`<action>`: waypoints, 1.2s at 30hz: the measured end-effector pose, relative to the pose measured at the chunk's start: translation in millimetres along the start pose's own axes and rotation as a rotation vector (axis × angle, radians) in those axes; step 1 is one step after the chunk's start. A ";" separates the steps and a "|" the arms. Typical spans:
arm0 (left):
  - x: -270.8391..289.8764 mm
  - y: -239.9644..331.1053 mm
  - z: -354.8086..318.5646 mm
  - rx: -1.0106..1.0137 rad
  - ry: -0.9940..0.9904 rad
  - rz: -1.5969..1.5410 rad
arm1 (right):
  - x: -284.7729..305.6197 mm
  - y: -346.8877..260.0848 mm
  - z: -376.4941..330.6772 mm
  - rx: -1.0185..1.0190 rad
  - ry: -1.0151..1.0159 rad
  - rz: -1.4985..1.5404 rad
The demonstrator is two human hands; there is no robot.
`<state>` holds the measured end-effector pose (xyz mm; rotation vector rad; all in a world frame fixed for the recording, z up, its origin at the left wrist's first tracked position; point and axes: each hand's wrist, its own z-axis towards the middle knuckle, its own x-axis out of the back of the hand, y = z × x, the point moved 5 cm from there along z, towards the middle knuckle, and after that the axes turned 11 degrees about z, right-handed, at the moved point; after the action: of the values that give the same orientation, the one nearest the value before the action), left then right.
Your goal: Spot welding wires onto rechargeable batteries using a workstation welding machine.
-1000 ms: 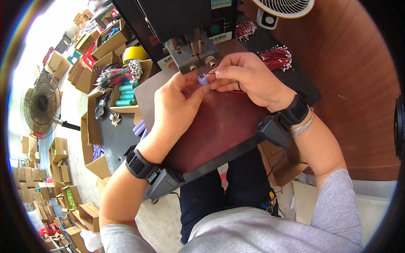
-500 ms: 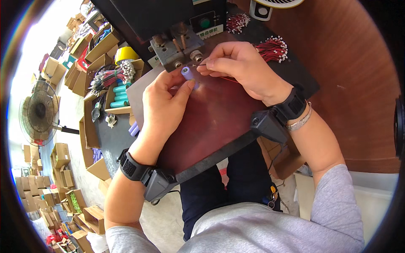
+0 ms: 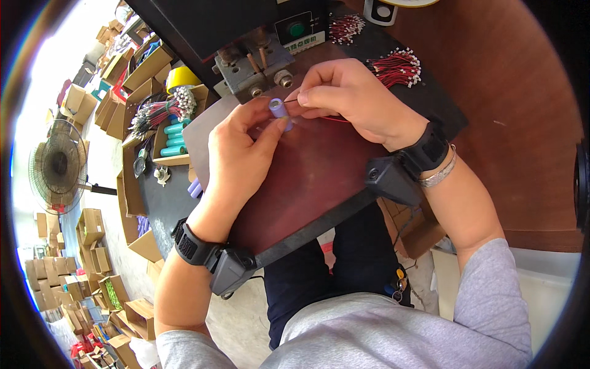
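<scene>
My left hand (image 3: 244, 144) pinches a purple cylindrical battery cell (image 3: 278, 108) between thumb and fingers, its end face tilted up toward me. Just to the right, my right hand (image 3: 344, 95) is closed on a thin wire (image 3: 291, 101), whose dark tip reaches the cell's end. Whether the tip touches the metal there I cannot tell. A red strand (image 3: 335, 119) trails out under my right hand. Right behind the cell stands a spot welder (image 3: 255, 74) with two copper-coloured electrode pins over a metal block.
Bundled red and black wires with white plugs (image 3: 396, 67) lie at the back right. On the left, a carton holds teal cells (image 3: 176, 141) beside bundled wires (image 3: 166, 114). Purple cells (image 3: 195, 188) lie near my left forearm. A floor fan (image 3: 58, 161) stands beyond.
The cell has shifted slightly right and away from the welder's block, its end turned more toward me. My right hand keeps the wire by the cell's end.
</scene>
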<state>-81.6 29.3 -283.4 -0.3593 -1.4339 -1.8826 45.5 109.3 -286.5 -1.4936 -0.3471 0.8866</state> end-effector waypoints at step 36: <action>6.4 1.9 -0.4 -0.006 0.037 0.225 | -4.2 2.1 0.1 -0.048 0.036 0.017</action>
<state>-84.6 26.4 -278.2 -0.4664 -1.3058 -1.7036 42.1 106.2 -287.2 -1.5566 -0.3317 0.8694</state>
